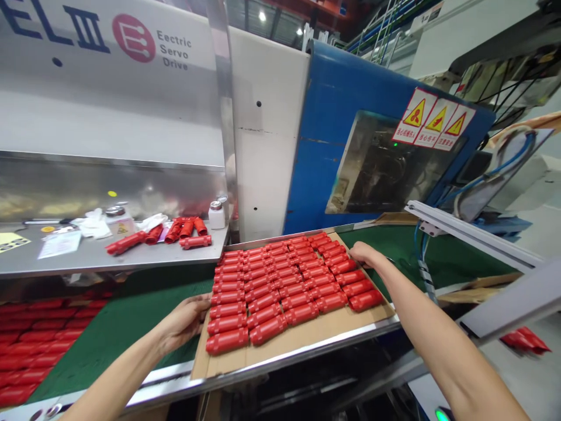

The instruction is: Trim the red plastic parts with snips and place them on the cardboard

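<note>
Rows of red, tube-shaped pieces [39,345] lay at the lower left, and next to them was the flat green conveyor belt [114,330]. Above it was a grey metal shelf [87,257]. On this shelf I saw a crumpled white cloth [94,224], several loose red tubes [195,241] lying close together, and, near its right end, a small white bottle with a metal-coloured top [216,215].

Then came my left hand [186,321], with its fingers bent at the left edge of a flat sheet of brown cardboard [219,363]. I cannot tell whether those fingers were closed on the edge or only rested against it. The sheet was in front of me, between my two hands, and its near side lay along a metal rail [263,374]. Red ribbed tubes [301,314] lay on it side by side in columns, and a strip of bare cardboard showed at the near side.

My right hand [364,255] was at the far part of the right edge, with the fingers folded; here also I cannot tell how firmly they gripped. Behind was a blue machine door [328,117] with a dark window [381,164] and three warning signs [433,120]. Farther right, a silver metal bar [473,234] stretched slantwise.
</note>
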{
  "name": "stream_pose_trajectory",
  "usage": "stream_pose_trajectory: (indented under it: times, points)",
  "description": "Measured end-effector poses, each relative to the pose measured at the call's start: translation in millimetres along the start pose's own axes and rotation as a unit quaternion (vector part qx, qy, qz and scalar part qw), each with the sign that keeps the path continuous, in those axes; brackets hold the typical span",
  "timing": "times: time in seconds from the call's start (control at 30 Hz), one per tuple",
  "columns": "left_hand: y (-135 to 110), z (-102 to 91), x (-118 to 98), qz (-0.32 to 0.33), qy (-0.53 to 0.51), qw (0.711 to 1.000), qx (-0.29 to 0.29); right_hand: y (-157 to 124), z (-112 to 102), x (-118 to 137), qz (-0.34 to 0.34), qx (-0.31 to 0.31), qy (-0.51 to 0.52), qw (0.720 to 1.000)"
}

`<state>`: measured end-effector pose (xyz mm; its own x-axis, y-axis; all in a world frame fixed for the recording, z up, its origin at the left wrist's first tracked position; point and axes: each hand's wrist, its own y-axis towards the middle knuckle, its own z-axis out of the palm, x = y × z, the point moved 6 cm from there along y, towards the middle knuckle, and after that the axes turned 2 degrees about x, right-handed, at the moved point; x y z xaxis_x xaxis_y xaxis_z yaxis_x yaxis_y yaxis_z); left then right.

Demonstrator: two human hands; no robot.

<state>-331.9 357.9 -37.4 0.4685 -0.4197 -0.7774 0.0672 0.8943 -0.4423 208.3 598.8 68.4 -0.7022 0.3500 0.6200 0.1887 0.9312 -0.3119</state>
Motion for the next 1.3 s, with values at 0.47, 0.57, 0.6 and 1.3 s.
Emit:
stream_pose_trajectory:
  times: [0.47,0.57,0.6,1.3]
  points:
    - [1,2.4,3,0.025,-0.047,0.999,-0.005,-20,15,-18,-0.011,0.07,0.171,0.983]
    - [1,-0.6,7,0.029,-0.052,0.998,-0.007,-22,20,-22,-0.009,0.083,0.216,0.973]
    - [1,-1.0,8,0.03,-0.053,0.998,-0.006,-22,20,-23,-0.009,0.086,0.227,0.97]
    - [-55,14.4,32,0.047,-0.088,0.995,-0.022,-49,13,-52,-0.036,0.086,0.295,0.951]
